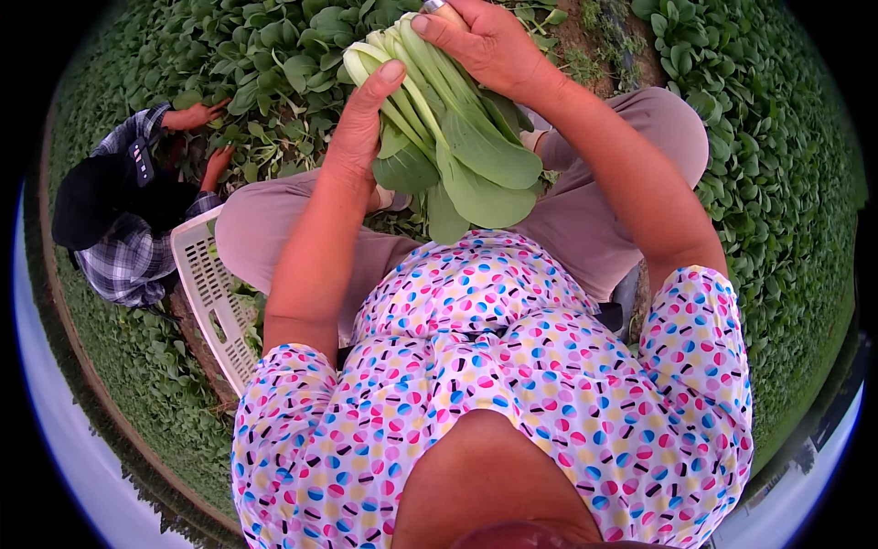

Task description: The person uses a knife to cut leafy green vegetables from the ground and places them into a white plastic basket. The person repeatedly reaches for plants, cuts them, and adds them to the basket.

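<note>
A bunch of leafy greens that looks like bok choy [446,123], with pale stalks up and broad green leaves hanging down, is held above my lap. My left hand [367,117] grips its left side, thumb lying along the stalks. On the other side, my right hand [483,44] has its thumb at the top of the stalks and its fingers around a light handle with a metal collar [446,12], perhaps a knife's. The rest of that tool is out of view or hidden.
A white slatted plastic crate [216,295] with greens inside stands by my left knee. Beyond it crouches a co-worker in a plaid shirt [130,254], hands among the plants. Dense leafy rows [782,206] grow on both sides. Bare soil [590,41] with weeds shows ahead.
</note>
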Tool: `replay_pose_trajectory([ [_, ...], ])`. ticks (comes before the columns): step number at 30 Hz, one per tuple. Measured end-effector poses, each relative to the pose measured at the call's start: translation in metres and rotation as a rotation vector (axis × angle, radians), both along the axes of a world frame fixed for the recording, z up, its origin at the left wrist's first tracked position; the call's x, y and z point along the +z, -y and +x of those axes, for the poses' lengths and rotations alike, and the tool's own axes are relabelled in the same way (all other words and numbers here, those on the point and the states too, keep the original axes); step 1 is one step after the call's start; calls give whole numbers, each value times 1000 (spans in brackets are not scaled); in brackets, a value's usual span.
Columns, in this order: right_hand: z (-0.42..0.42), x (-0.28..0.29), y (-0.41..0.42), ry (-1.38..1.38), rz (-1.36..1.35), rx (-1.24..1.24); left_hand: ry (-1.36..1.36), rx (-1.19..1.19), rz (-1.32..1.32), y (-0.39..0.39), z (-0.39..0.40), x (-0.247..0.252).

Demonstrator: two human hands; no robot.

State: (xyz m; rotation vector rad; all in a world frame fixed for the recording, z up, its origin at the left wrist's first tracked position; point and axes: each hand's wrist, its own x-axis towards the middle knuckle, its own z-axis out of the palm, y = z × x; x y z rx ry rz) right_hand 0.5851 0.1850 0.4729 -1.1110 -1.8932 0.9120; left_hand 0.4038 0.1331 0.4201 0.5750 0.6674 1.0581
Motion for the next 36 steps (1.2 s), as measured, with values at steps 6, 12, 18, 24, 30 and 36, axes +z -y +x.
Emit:
replay_pose_trajectory([
  [6, -11, -4, 9, 145, 279, -215, 218, -3, 5, -1, 5, 3],
  [12, -10, -6, 5, 254, 395, -321, 310, 25, 83, 2, 3, 5],
  [18, -8, -3, 1, 311, 405, -306, 317, 53, 33, -2, 7, 6],
  [24, -7, 6, 3, 209, 351, -174, 282, 68, 20, -6, 6, 3],
  [30, -11, -1, 4, 286, 57, 2, 150, -13, -13, -3, 6, -7],
  [36, -5, -3, -4, 308, 6, -6, 53, -41, 2, 0, 9, -11],
])
